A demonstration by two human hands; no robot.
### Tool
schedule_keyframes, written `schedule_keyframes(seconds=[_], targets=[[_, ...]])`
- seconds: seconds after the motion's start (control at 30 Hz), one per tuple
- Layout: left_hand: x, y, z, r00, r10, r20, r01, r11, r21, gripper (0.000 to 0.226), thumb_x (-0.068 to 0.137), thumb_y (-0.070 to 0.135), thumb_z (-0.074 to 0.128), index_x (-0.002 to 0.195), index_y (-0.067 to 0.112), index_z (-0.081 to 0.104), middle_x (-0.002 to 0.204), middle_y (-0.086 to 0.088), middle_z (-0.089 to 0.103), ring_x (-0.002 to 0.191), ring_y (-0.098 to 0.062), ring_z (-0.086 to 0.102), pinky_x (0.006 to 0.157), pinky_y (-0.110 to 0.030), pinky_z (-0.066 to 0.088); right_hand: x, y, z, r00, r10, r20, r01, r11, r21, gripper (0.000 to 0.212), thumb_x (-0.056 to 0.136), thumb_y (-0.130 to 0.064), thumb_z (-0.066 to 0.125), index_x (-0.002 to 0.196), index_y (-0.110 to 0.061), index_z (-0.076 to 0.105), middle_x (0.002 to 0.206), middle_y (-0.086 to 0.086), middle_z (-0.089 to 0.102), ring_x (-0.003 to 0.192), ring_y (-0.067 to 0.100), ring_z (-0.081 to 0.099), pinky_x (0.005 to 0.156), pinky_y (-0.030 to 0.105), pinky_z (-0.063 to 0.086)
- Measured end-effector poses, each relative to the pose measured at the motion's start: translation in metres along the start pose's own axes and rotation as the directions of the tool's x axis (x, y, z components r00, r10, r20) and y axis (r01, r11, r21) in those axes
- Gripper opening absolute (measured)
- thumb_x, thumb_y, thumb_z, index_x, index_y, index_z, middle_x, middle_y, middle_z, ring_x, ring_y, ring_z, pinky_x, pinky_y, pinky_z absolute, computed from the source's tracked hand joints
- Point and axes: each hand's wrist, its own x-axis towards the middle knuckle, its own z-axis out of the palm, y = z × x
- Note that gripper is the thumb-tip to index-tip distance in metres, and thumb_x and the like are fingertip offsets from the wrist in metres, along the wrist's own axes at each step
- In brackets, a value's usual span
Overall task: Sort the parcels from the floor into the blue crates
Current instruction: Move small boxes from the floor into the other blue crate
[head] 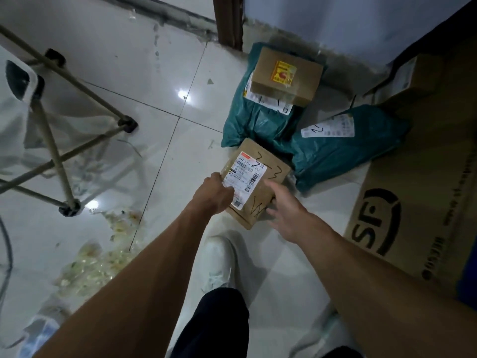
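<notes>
Parcel: brown cardboard, white label

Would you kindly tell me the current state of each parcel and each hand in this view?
labelled box: sealed, label up, gripped at its left edge.
left hand: gripping the labelled box.
right hand: open, fingers spread at the box's right side.
yellow-sticker box: sealed, resting on the first teal bag.
first teal bag: on the floor, under that box.
second teal bag: on the floor, label up, untouched.
</notes>
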Motion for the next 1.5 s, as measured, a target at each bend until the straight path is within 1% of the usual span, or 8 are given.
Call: schedule_keyframes(seconds=[0.1, 0.23, 0.3, 0.63, 0.8, 1.1, 1.3, 1.5], targets=[[-0.014, 0.004, -0.004, 1.0, 0.001, 0.006, -0.001, 1.0, 0.024, 0.048, 0.095, 0.031, 0.05, 0.139, 0.014, 0.042, 0.131, -0.008, 0.061, 0.107, -0.029, 0.065, 0.088, -0.042, 0.06, -0.021, 0.001, 0.002, 1.0, 0.003, -0.007, -0.002, 0.995, 0.097, 0.015, 0.101, -0.048, 0.048, 0.107, -0.036, 0.055, 0.099, -0.011, 0.063, 0.088, 0.009, 0.058, 0.065, 0.027, 0.041], [-0.057, 0.021, -0.016, 0.997, 0.051, -0.052, -0.048, 0.998, 0.05, 0.047, 0.092, 0.027, 0.049, 0.136, 0.013, 0.046, 0.129, -0.01, 0.062, 0.105, -0.03, 0.065, 0.089, -0.045, 0.058, -0.059, 0.004, 0.001, 0.999, 0.012, -0.053, -0.008, 0.996, 0.09, 0.049, 0.097, -0.061, 0.048, 0.14, -0.039, 0.046, 0.149, -0.005, 0.05, 0.135, 0.023, 0.047, 0.11, 0.043, 0.033], [-0.086, 0.035, -0.025, 0.995, 0.076, -0.064, -0.072, 0.995, 0.064, 0.047, 0.092, 0.026, 0.049, 0.137, 0.012, 0.046, 0.132, -0.011, 0.061, 0.106, -0.031, 0.064, 0.089, -0.046, 0.058, -0.088, -0.003, -0.005, 0.997, 0.0, -0.073, 0.006, 0.997, 0.083, 0.059, 0.094, -0.064, 0.05, 0.147, -0.039, 0.042, 0.155, -0.003, 0.044, 0.14, 0.025, 0.042, 0.116, 0.049, 0.028], [-0.289, 0.142, -0.087, 0.981, 0.175, -0.081, -0.171, 0.984, 0.06, 0.053, 0.094, 0.032, 0.051, 0.144, 0.02, 0.041, 0.132, -0.003, 0.056, 0.112, -0.026, 0.059, 0.089, -0.042, 0.058, -0.306, -0.05, -0.049, 0.974, -0.142, -0.174, 0.148, 0.989, 0.021, 0.057, 0.092, -0.063, 0.054, 0.143, -0.038, 0.045, 0.144, 0.006, 0.053, 0.126, 0.027, 0.053, 0.105, 0.045, 0.046], [-0.4, 0.193, -0.106, 0.948, 0.264, -0.179, -0.263, 0.964, 0.032, 0.031, 0.096, 0.021, 0.049, 0.127, 0.02, 0.051, 0.111, 0.002, 0.06, 0.097, -0.02, 0.061, 0.084, -0.039, 0.058, -0.423, -0.059, -0.08, 0.947, -0.262, -0.187, 0.247, 0.964, -0.099, 0.065, 0.088, -0.067, 0.053, 0.144, -0.037, 0.043, 0.138, 0.005, 0.054, 0.111, 0.021, 0.059, 0.081, 0.037, 0.051], [-0.58, 0.266, -0.124, 0.846, 0.378, -0.376, -0.382, 0.922, 0.068, 0.04, 0.093, 0.018, 0.051, 0.133, 0.015, 0.055, 0.124, -0.006, 0.064, 0.102, -0.023, 0.063, 0.085, -0.038, 0.055, -0.607, -0.045, -0.125, 0.863, -0.482, -0.154, 0.475, 0.876, -0.08, 0.05, 0.098, -0.054, 0.05, 0.144, -0.037, 0.041, 0.131, -0.004, 0.053, 0.113, 0.019, 0.057, 0.097, 0.042, 0.051], [-0.666, 0.318, -0.107, 0.741, 0.504, -0.443, -0.5, 0.856, 0.136, 0.036, 0.088, 0.031, 0.054, 0.122, 0.02, 0.061, 0.117, -0.002, 0.066, 0.104, -0.021, 0.063, 0.089, -0.042, 0.056, -0.684, -0.02, -0.168, 0.826, -0.535, -0.177, 0.547, 0.837, 0.02, 0.051, 0.098, -0.053, 0.051, 0.145, -0.036, 0.044, 0.141, -0.005, 0.054, 0.122, 0.02, 0.055, 0.084, 0.036, 0.049], [-0.705, 0.361, -0.058, 0.717, 0.526, -0.457, -0.545, 0.832, 0.103, 0.036, 0.09, 0.049, 0.054, 0.116, 0.024, 0.058, 0.112, 0.001, 0.068, 0.096, -0.021, 0.068, 0.083, -0.043, 0.061, -0.728, 0.002, -0.228, 0.763, -0.606, -0.224, 0.62, 0.785, -0.008, 0.02, 0.103, -0.041, 0.047, 0.123, -0.041, 0.052, 0.113, -0.013, 0.06, 0.103, 0.009, 0.059, 0.078, 0.037, 0.055]])
